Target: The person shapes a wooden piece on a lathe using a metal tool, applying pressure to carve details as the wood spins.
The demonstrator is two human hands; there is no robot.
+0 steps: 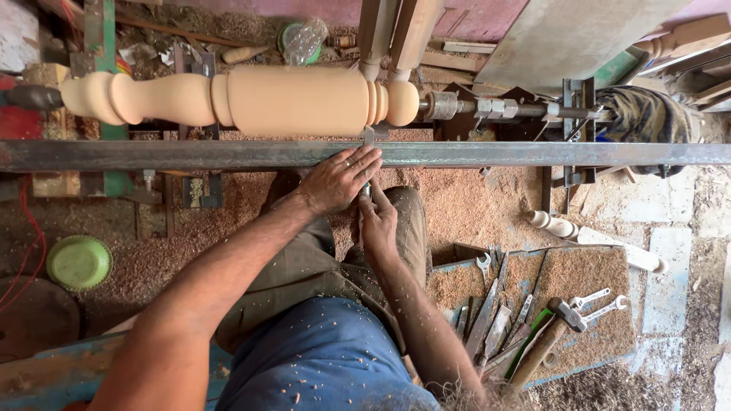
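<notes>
Down low, the left hand [335, 179] presses the cutting tool [367, 156] onto the steel rail [190, 154] to steady it. The right hand [377, 221] wraps its handle. Its tip meets the wooden post [297, 99] above.

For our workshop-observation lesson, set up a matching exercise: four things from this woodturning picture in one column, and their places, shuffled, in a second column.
Things:
1. turned wooden spindle
2. green bowl
3. hammer
4. left hand

Places:
A. on the sawdust-covered floor at far left
B. among the tools on the tray at lower right
C. mounted on the lathe, above the steel bar
D. resting on the steel bar

Pairs: 1-C, 2-A, 3-B, 4-D
</notes>
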